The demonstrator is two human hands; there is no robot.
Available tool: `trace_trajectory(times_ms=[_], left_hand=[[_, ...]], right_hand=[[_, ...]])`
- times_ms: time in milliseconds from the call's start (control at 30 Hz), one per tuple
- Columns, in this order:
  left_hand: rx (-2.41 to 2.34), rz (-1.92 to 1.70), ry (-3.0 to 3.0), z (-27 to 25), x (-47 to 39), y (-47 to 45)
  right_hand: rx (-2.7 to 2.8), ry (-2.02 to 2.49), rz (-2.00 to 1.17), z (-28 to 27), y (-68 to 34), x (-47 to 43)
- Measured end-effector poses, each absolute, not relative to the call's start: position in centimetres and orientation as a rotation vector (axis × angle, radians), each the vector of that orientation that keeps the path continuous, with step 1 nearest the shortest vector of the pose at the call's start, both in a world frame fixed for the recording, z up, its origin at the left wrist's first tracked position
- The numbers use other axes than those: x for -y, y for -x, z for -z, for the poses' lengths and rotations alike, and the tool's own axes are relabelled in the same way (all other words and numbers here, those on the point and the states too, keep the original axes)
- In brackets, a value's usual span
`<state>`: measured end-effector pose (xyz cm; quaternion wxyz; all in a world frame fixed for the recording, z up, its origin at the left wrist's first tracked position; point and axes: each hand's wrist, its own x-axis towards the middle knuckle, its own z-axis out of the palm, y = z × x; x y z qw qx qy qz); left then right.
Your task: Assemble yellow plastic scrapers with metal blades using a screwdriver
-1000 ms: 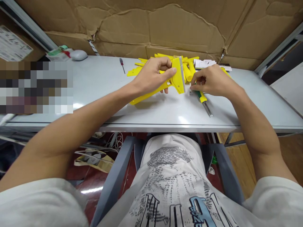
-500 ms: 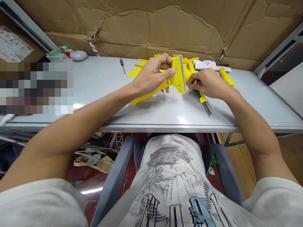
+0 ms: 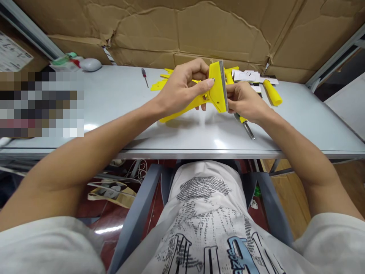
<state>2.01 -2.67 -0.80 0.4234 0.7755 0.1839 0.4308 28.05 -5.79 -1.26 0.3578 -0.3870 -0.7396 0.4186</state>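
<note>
My left hand (image 3: 186, 85) is closed around a yellow scraper (image 3: 217, 89), thumb pressed on its head near a small screw. A grey metal blade edge runs along the scraper's right side, and its long handle slants down left over the table. Just right of the blade is my right hand (image 3: 246, 101), its fingers pinched close to the scraper; whatever they hold is hidden behind the blade. Under that hand a screwdriver (image 3: 247, 128) with a yellow-and-green handle lies on the table (image 3: 185, 137), partly covered.
Yellow plastic parts (image 3: 158, 85) lie behind my left hand. A small screwdriver (image 3: 145, 77) rests further left. At the back right are printed cards (image 3: 247, 76) and a yellow tube-shaped handle (image 3: 273, 93). A computer mouse (image 3: 90, 64) sits before the cardboard wall (image 3: 148, 34).
My right hand has moved up against the scraper's blade side, away from the screwdriver's handle. The scraper head has shifted slightly right in my left hand.
</note>
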Motion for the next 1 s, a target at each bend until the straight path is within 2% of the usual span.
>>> trace_trajectory(times_ms=[1000], left_hand=[[-0.385,-1.154,-1.971,1.4,0.9,-1.7]], right_hand=[[1.513,1.075,-1.117,0.3,-26.6,7.1]])
